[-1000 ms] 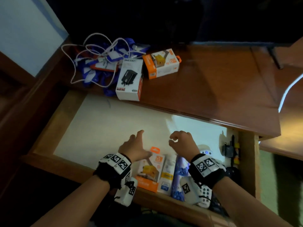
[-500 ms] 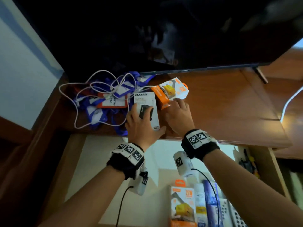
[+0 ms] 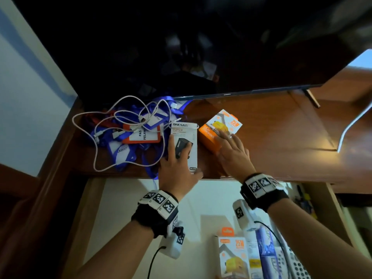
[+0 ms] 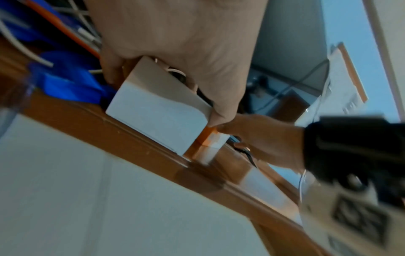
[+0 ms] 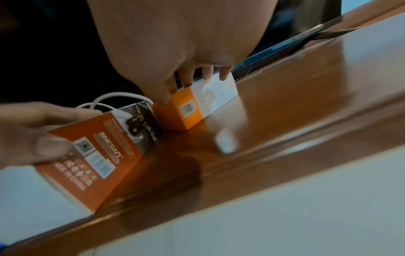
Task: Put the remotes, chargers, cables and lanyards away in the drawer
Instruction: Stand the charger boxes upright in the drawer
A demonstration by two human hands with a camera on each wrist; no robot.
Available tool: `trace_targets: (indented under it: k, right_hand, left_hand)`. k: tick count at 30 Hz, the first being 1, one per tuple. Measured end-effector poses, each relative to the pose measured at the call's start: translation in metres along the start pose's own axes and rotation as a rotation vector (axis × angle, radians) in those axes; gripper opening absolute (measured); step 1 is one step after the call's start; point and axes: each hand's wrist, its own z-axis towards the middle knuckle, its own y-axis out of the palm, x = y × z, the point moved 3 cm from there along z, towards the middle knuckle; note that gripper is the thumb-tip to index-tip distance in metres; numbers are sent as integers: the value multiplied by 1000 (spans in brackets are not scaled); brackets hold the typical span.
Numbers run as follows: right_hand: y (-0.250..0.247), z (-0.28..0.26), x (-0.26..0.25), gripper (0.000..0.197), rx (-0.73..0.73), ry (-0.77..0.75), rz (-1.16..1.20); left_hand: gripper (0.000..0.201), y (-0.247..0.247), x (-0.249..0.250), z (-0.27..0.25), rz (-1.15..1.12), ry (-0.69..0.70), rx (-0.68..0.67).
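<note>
On the wooden cabinet top (image 3: 271, 137), my left hand (image 3: 181, 162) grips a white charger box (image 3: 184, 131), fingers along its left side and top, thumb on its right edge. The left wrist view shows that hand (image 4: 175, 34) round the box (image 4: 157, 110). My right hand (image 3: 231, 152) rests on an orange charger box (image 3: 221, 123), fingers fairly straight across its top. In the right wrist view its thumb (image 5: 162, 97) touches the box's near end (image 5: 190, 107). White cables (image 3: 96, 141) and blue lanyards (image 3: 124, 152) lie tangled at the left. The drawer (image 3: 130, 208) stands open below.
Another orange charger box (image 3: 233, 256), packets and white remotes (image 3: 298, 266) lie at the drawer's near right. A dark TV screen (image 3: 201, 47) stands behind the boxes. A white cable (image 3: 352, 125) crosses the top at far right. An orange badge holder (image 3: 143, 135) sits among the lanyards.
Both hands rose from the drawer's near right to the cabinet top. The left took hold of the white box; the right came to rest on the orange box.
</note>
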Motion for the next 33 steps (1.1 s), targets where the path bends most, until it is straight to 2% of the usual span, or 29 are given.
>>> trace_targets:
  k: [3, 5, 8, 10, 13, 18, 22, 25, 28, 33]
  right_hand:
    - [-5, -31, 20, 50, 47, 3, 11]
    - [-11, -42, 32, 54, 134, 34, 54]
    - [-18, -36, 36, 44, 244, 218, 115]
    - [-14, -24, 29, 60, 186, 355, 94]
    - [-4, -8, 17, 90, 41, 465, 26]
    - [-2, -15, 24, 88, 14, 424, -76]
    - [-1, -45, 35, 90, -6, 354, -83]
    - [-3, -68, 41, 92, 14, 382, -58]
    - [0, -90, 52, 95, 19, 474, 191]
    - [22, -125, 62, 78, 53, 535, 941]
  left_hand:
    - [81, 2, -1, 1, -42, -14, -9]
    - [80, 2, 1, 1, -30, -7, 0]
    - [80, 3, 2, 1, -8, -12, -6]
    - [80, 3, 4, 0, 29, -24, -16]
    - [80, 1, 5, -1, 67, -31, -34]
    - [82, -2, 5, 1, 122, -17, -108]
    - [83, -3, 3, 2, 143, 0, -152]
    - [82, -4, 7, -5, 103, 5, -162]
    - [83, -4, 15, -22, -2, 21, -158]
    - [78, -13, 26, -51, -242, -32, -168]
